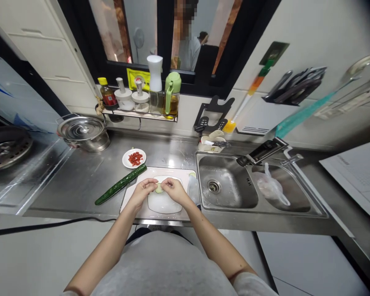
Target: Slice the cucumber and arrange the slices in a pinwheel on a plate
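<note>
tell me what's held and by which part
A pale-green slice, pinched near its upper edge by the left hand and right hand.

On my left I see a lidded pot point(86, 133). Ahead, a green-topped bottle point(173, 96) stands on a shelf point(129, 112) below the window point(165, 37). To my right, a plastic bag point(269, 187) lies in the sink point(231, 172).

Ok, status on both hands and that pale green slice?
Left hand and right hand pinching pale green slice. Slice over white plate. Cucumber lies left of plate, out of the way.
</note>
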Tool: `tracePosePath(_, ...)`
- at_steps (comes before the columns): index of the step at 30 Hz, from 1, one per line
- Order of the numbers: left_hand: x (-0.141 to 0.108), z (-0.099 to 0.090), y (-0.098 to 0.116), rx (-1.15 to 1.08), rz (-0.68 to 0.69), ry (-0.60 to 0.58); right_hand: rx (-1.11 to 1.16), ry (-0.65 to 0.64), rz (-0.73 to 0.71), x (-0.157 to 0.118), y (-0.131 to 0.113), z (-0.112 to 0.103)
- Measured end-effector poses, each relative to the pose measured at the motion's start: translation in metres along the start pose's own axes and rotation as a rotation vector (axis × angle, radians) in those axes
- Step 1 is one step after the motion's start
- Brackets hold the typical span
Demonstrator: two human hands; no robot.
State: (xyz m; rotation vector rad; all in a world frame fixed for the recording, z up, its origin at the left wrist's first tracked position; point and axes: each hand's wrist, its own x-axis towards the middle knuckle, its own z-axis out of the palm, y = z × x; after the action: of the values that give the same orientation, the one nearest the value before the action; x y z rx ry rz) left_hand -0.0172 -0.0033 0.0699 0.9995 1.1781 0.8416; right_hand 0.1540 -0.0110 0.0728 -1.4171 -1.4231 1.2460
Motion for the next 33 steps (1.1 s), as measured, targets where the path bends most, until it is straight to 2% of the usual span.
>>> tracePosePath(4,-0.002,0.006,0.003,-0.018,0.043,-0.07,0.176,0.004,0.098,0.0,0.0,-0.005)
tracePosePath(8,-0.002,0.01,0.003,-0.055,0.066,-0.066,0.256,-0.046,0.119,-0.005,-0.001,-0.006)
tracePosePath(12,-0.001,0.01,0.001,-0.029,0.078,-0.087,0.277,-0.06,0.1,-0.008,0.001,-0.006)
tracePosePath(20,-0.001,0.009,-0.005,0.067,0.074,-0.109,0.214,-0.077,0.154,-0.01,0.003,-0.008)
tracePosePath(27,-0.003,0.01,-0.012,0.317,0.207,-0.029,0.22,-0.054,0.166,-0.014,0.0,-0.006)
tracePosePath(33,-0.012,0.012,-0.005,0.705,0.371,0.018,0.309,-0.071,0.333,-0.016,0.0,-0.006)
